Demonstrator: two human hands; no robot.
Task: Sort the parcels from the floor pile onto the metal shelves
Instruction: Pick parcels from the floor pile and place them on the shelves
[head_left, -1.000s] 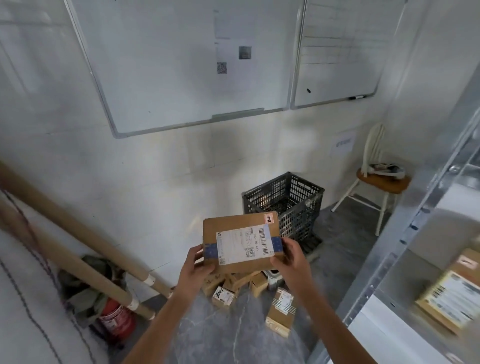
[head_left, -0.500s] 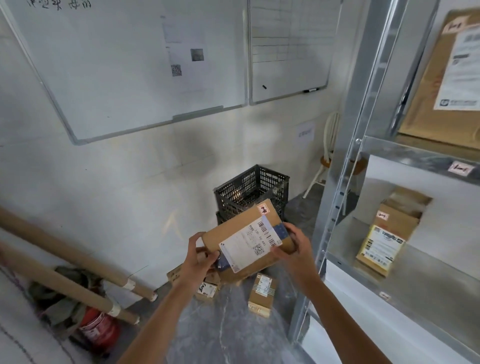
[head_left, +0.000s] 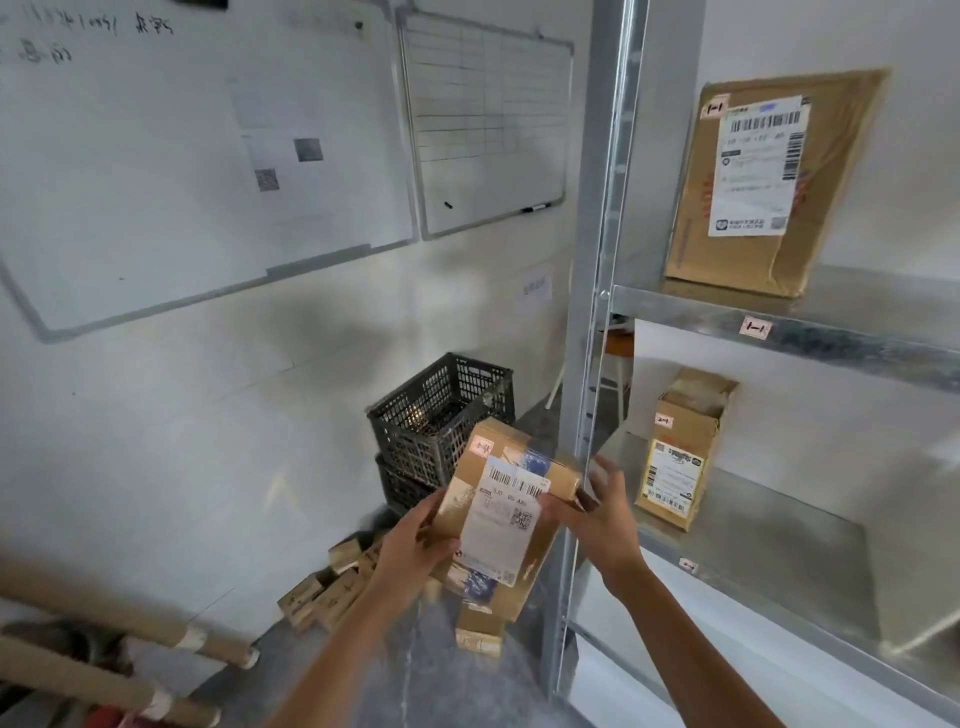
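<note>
Parcel (head_left: 511, 499) tilted steeper, nearer shelves (head_left: 779, 545) | upright post (head_left: 587, 312) just beside | crate (head_left: 436, 405) behind

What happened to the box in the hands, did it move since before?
Yes. The parcel moved right: earlier it was in front of the left side of the black crate, now the right side, almost at the metal shelf post.

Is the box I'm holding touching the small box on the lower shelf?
Apart. Head view: the held box is left of the shelf post; the small box stands beyond it on the lower shelf, a plain gap between.
</note>
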